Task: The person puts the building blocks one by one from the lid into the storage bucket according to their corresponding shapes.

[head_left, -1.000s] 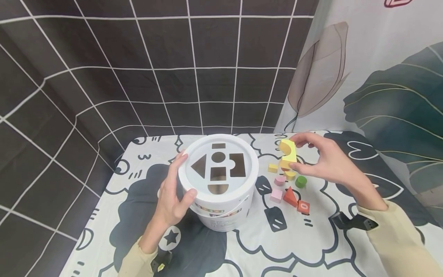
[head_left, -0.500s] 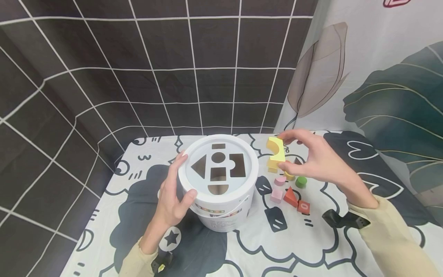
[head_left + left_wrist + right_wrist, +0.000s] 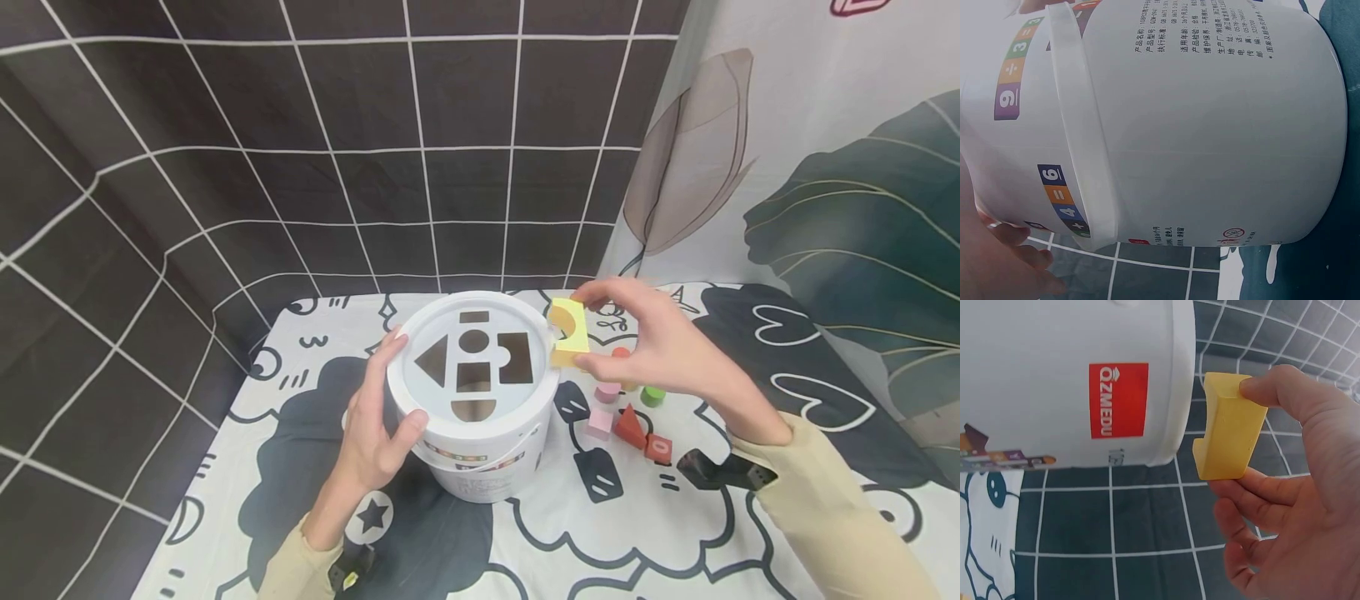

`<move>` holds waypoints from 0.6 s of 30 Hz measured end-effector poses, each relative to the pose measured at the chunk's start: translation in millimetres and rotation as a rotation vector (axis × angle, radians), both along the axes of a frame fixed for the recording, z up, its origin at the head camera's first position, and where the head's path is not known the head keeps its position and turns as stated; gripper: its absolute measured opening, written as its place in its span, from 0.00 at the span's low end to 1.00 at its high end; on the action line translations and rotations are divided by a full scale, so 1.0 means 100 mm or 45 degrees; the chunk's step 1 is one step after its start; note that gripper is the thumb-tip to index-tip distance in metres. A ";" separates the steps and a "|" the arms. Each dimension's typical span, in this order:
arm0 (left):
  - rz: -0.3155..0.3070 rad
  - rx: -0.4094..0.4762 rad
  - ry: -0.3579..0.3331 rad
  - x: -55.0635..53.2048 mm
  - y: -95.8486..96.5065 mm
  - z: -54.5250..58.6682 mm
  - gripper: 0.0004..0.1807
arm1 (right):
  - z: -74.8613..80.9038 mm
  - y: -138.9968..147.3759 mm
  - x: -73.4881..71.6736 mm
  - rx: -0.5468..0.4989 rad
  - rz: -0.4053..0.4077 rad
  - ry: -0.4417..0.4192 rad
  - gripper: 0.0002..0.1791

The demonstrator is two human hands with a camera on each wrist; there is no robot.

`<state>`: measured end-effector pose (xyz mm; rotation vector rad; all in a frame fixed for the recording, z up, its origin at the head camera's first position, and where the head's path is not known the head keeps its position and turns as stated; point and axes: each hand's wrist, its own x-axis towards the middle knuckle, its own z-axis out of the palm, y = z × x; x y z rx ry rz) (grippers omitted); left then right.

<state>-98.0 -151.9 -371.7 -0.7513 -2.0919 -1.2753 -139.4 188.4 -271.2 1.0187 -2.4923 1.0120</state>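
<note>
"Firstly, the held item: one yellow block [image 3: 577, 335], notched on one side. Position?"

"Just right of the rim of the white bucket [image 3: 480, 492], pinched in the right-hand grip [image 3: 652, 342], thumb at the near end, fingertips at the far end. The right wrist view showed a narrow gap between block and bucket."

"Why by the ends?"

"Presumably so that the notch was left uncovered. It faced the bucket, turned the same way as the tabbed cut-out [image 3: 519, 367] in the lid [image 3: 517, 400]; that match looked deliberate."

"Next, the left-hand grip [image 3: 375, 425]?"

"Not closed round anything: fairly straight fingers against the left of the rim, thumb on its near side. Probably a brace, since the upright bucket could have shifted if pushed from one side only."

"Pose of the arms?"

"Left forearm: up from the bottom of the head view, hand angled to the rim. Right forearm: slanted in from the lower right in a beige sleeve [image 3: 832, 508], spare fingers bent beneath the block."

"Loose stock?"

"On the patterned cloth [image 3: 637, 533], right of the bucket: one red triangular block [image 3: 631, 427], one red block marked 0 [image 3: 658, 450], one pink block [image 3: 600, 423], one green cylinder [image 3: 653, 397]; others partly hidden. Placed there, it seemed, for the right hand's easy reach."
</note>
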 end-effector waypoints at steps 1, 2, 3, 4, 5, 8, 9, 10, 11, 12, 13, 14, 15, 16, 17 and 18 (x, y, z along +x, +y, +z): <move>-0.001 0.000 -0.001 0.00 0.00 0.00 0.40 | 0.00 -0.02 -0.01 -0.003 0.009 0.003 0.30; -0.001 -0.001 -0.002 0.00 -0.01 0.00 0.40 | -0.01 -0.05 -0.02 -0.009 0.021 0.006 0.30; -0.001 -0.002 -0.004 0.00 -0.01 0.00 0.40 | -0.02 -0.07 -0.02 -0.016 0.033 0.010 0.30; -0.002 -0.004 -0.007 0.00 -0.01 0.00 0.40 | -0.02 -0.09 -0.03 -0.020 0.041 0.016 0.31; -0.002 -0.005 -0.008 0.00 -0.01 0.01 0.40 | -0.03 -0.11 -0.04 -0.023 0.047 0.020 0.31; 0.001 -0.009 -0.011 0.00 -0.01 0.01 0.41 | -0.04 -0.16 -0.05 -0.031 0.070 0.017 0.31; 0.001 -0.009 -0.013 0.00 0.00 0.01 0.41 | -0.05 -0.18 -0.06 -0.031 0.074 0.015 0.31; 0.001 -0.008 -0.013 0.00 0.00 0.01 0.41 | -0.05 -0.20 -0.06 -0.030 0.078 0.012 0.31; 0.001 -0.007 -0.015 0.00 0.00 0.01 0.41 | -0.05 -0.22 -0.07 -0.030 0.083 0.007 0.31; 0.000 -0.006 -0.016 0.00 0.00 0.01 0.40 | -0.06 -0.24 -0.07 -0.027 0.087 0.002 0.31; -0.001 -0.005 -0.016 0.00 0.00 0.01 0.40 | -0.06 -0.25 -0.07 -0.024 0.088 -0.005 0.31; -0.002 -0.005 -0.016 0.01 0.00 0.01 0.40 | -0.06 -0.27 -0.07 -0.022 0.087 -0.014 0.31; -0.002 -0.004 -0.016 0.01 0.00 0.01 0.40 | -0.06 -0.28 -0.06 -0.021 0.087 -0.024 0.31; -0.002 -0.004 -0.015 0.01 0.00 0.01 0.40 | -0.06 -0.29 -0.06 -0.021 0.087 -0.034 0.32; -0.002 -0.005 -0.014 0.00 -0.01 0.01 0.40 | -0.06 -0.30 -0.06 -0.021 0.087 -0.040 0.32; -0.001 -0.005 -0.011 0.00 -0.01 0.01 0.40 | -0.06 -0.31 -0.06 -0.020 0.087 -0.047 0.32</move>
